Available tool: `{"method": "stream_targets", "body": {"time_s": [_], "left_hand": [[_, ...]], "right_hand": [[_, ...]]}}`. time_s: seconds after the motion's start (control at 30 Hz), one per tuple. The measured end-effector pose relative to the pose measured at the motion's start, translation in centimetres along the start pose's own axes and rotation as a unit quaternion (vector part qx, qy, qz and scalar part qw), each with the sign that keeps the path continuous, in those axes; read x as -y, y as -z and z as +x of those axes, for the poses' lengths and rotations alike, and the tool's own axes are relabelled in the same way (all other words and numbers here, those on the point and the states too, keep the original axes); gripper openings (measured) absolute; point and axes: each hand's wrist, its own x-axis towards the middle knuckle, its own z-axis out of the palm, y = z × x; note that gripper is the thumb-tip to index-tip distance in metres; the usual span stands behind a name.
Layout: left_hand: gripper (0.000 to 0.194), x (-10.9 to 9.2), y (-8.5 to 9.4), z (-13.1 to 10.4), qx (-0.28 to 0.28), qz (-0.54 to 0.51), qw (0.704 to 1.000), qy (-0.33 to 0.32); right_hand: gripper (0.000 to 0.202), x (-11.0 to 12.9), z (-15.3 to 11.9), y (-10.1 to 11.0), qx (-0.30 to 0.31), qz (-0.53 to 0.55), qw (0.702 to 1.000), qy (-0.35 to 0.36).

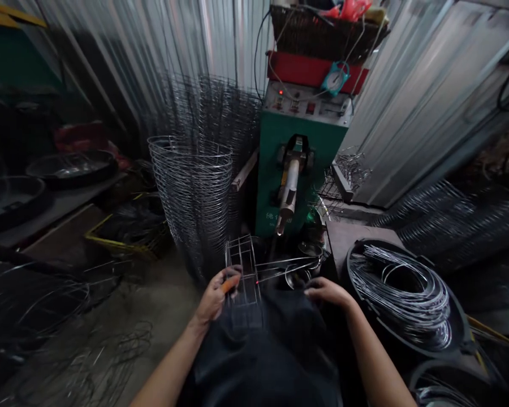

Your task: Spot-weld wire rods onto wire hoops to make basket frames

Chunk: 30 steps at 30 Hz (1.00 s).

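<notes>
My left hand [220, 294] is closed around the edge of a wire rack [246, 268], a small frame of crossed thin rods held above my lap. Something orange [231, 284] covers or lies along the thumb of that hand. From the rack, two long straight rods [284, 267] run right, toward some small metal bowls. My right hand [324, 291] is beside a small round metal bowl [297, 278], its fingers bent together; what they pinch, if anything, is too dark to make out. Dark cloth [271, 350] covers my lap below both hands.
A green machine [275, 169] with a protruding metal arm [289, 195] stands ahead. Tall stacked wire baskets [190, 198] rise at its left. On the right, a black tub [460, 316] holds coiled wire rings [407, 294]. Loose wire pieces [93, 367] lie on the floor at left.
</notes>
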Motion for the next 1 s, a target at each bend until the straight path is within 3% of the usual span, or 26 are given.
{"method": "stream_targets", "body": {"time_s": [0.1,0.17,0.23,0.33,0.43,0.63,0.77,0.87,1.0], "left_hand": [[0.016,-1.6,0.3,-2.6,0.000,-0.083,0.996,0.037],[0.008,-2.1,-0.5,-3.7,-0.013,-0.165,0.982,0.094],[0.006,-2.1,-1.6,-4.4,-0.016,-0.243,0.951,0.189],[0.022,-1.5,-2.6,-5.4,0.009,-0.321,0.892,0.318],[0.027,-0.3,-2.6,-5.9,0.018,-0.336,0.866,0.369],[0.029,2.4,-1.5,-4.8,0.046,-0.291,0.864,0.408],[0.048,2.9,-0.6,-2.1,0.081,-0.272,0.885,0.368],[0.059,3.0,-0.1,0.3,0.017,-0.242,0.919,0.310],[0.066,3.7,0.0,1.2,-0.089,-0.161,0.938,0.295]], "right_hand": [[0.046,-4.2,-2.4,-0.1,-0.068,-0.082,0.994,0.017],[0.071,-5.3,-2.7,-1.1,-0.132,-0.136,0.976,0.111],[0.080,-5.5,-2.6,-2.4,-0.152,-0.199,0.942,0.223],[0.063,-5.7,-3.0,-4.2,-0.164,-0.265,0.900,0.306],[0.037,-7.0,-4.4,-5.2,-0.176,-0.299,0.879,0.327],[0.030,-10.4,-7.8,-7.2,-0.147,-0.280,0.878,0.359],[0.024,-9.2,-9.7,-9.0,-0.156,-0.253,0.878,0.376],[0.024,-7.1,-10.3,-10.2,-0.127,-0.241,0.881,0.387],[0.024,-4.4,-9.5,-11.0,-0.118,-0.178,0.920,0.328]]}}
